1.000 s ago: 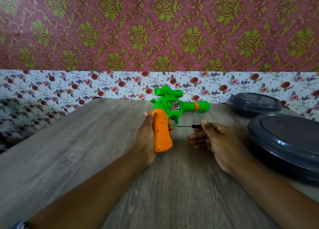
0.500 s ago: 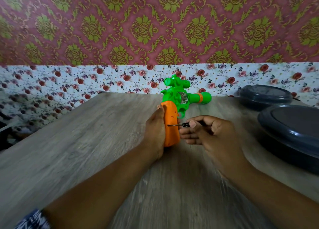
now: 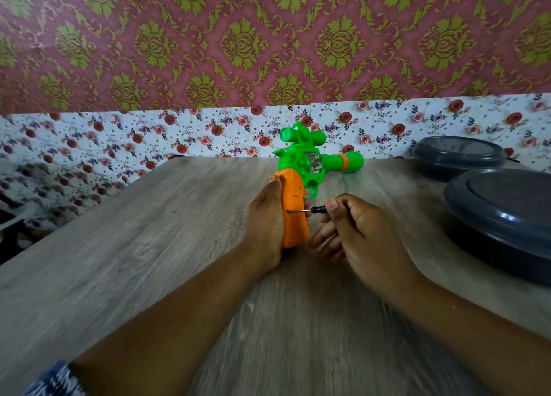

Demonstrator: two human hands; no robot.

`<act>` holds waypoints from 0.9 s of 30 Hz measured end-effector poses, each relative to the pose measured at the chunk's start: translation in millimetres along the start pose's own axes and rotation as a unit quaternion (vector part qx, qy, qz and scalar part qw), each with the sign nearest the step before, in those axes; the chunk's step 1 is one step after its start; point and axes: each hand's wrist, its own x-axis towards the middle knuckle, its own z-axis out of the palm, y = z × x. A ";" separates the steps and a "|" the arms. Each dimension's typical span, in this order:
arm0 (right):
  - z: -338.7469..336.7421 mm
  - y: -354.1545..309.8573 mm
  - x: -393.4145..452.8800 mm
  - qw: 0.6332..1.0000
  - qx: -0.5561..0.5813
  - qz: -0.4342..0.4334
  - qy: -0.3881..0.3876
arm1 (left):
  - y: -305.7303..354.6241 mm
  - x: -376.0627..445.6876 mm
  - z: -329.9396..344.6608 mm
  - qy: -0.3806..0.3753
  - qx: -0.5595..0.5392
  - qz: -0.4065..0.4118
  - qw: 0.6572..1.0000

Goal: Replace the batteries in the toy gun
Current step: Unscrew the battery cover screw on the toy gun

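Observation:
A green toy gun (image 3: 310,160) with an orange grip (image 3: 293,213) stands upright on the wooden table (image 3: 149,246), barrel pointing right. My left hand (image 3: 265,225) wraps the grip from the left and holds it steady. My right hand (image 3: 354,231) pinches a small black-handled screwdriver (image 3: 313,209), held level. The screwdriver's thin metal tip touches the right face of the orange grip near its middle. No batteries are visible.
Two dark grey lidded round containers sit at the right: a large one (image 3: 504,216) close to my right hand and a smaller one (image 3: 456,154) behind it. A floral papered wall (image 3: 208,133) runs along the table's far edge.
My right hand brought the screwdriver leftward from beside the gun until its tip met the orange grip. The gun and left hand stayed nearly in place while the view shifted.

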 end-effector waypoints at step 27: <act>-3.9 -6.4 0.8 0.988 -0.130 -0.085 -0.010 | 5.9 -12.6 6.0 0.010 0.083 0.071 0.994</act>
